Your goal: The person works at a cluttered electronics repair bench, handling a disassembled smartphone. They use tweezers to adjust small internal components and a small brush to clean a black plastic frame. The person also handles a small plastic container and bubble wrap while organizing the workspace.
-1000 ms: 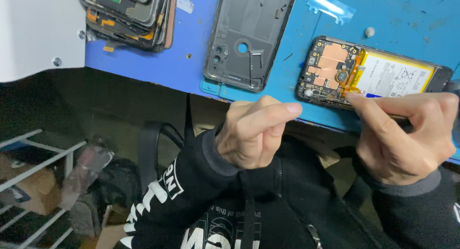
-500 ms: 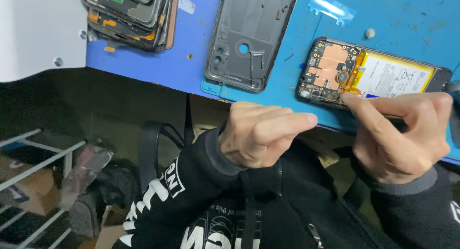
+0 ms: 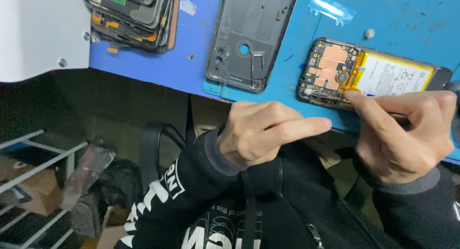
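Note:
An opened phone (image 3: 335,71) lies on the blue mat (image 3: 191,67), showing its copper-coloured circuit board and a white battery (image 3: 393,76). My right hand (image 3: 402,134) is at the phone's near edge, closed around a thin dark tool (image 3: 400,118), with the index fingertip against the phone's frame. My left hand (image 3: 263,131) hovers just off the table's front edge, left of the phone. Its fingers are curled, the index finger points right, and it holds nothing.
A dark grey phone back cover (image 3: 249,33) lies left of the opened phone. A stack of phone screens (image 3: 134,14) sits at the back left beside a white box (image 3: 38,33). Clear film (image 3: 330,9) lies behind. A wire rack (image 3: 38,158) stands below left.
My left hand has drifted right, its index finger stretching toward my right hand. The right hand and its tool have stayed at the phone's edge.

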